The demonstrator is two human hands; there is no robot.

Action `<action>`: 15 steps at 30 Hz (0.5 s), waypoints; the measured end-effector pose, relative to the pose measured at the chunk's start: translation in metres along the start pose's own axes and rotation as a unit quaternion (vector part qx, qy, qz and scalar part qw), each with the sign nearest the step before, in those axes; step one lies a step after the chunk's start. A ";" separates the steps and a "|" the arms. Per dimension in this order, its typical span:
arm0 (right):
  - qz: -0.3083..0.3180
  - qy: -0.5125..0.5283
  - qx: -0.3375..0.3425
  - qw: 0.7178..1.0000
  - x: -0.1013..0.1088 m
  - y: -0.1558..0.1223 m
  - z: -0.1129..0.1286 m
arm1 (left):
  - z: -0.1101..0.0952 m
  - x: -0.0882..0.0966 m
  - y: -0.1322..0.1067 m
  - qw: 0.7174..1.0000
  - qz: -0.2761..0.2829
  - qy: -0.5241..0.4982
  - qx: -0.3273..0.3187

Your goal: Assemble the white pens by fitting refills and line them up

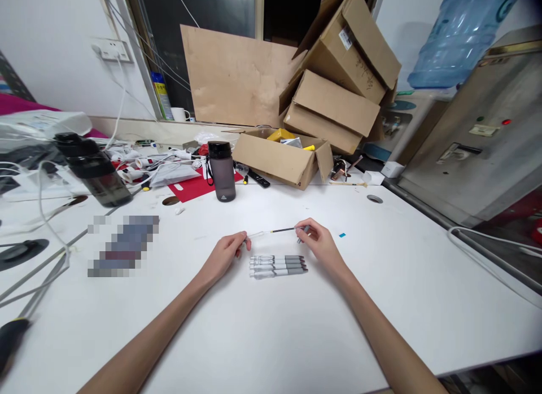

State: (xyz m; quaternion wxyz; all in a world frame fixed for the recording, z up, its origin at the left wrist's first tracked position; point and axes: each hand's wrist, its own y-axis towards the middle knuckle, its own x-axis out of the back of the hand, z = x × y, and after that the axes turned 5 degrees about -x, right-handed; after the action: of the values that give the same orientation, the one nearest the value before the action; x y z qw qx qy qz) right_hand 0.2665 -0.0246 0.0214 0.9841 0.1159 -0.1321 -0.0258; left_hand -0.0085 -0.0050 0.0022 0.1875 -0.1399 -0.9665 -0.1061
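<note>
My left hand (pixel 226 254) pinches the clear front end of a thin pen refill (pixel 273 232) held level just above the white table (pixel 271 326). My right hand (pixel 318 243) is closed on the refill's other end, together with a small grey pen part (pixel 301 234). Between and just below my hands lie three grey and clear pens (pixel 277 266), side by side on the table.
A grey water bottle (pixel 222 171) stands behind the pens. A dark bottle (pixel 94 171) lies tilted at the left among cables and clutter. Open cardboard boxes (pixel 283 157) pile up at the back. A metal cabinet (pixel 478 140) and a blue water jug (pixel 459 35) sit at the right.
</note>
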 end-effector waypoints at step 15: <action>0.066 0.008 -0.042 0.997 -0.018 -0.010 -0.001 | -0.008 -0.005 -0.004 0.999 0.033 0.009 0.006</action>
State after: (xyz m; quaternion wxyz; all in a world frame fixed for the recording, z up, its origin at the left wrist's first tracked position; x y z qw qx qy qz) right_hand 0.2496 -0.0323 0.0139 0.9886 0.0657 -0.1308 0.0345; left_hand -0.0029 -0.0122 0.0073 0.2006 -0.1693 -0.9602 -0.0952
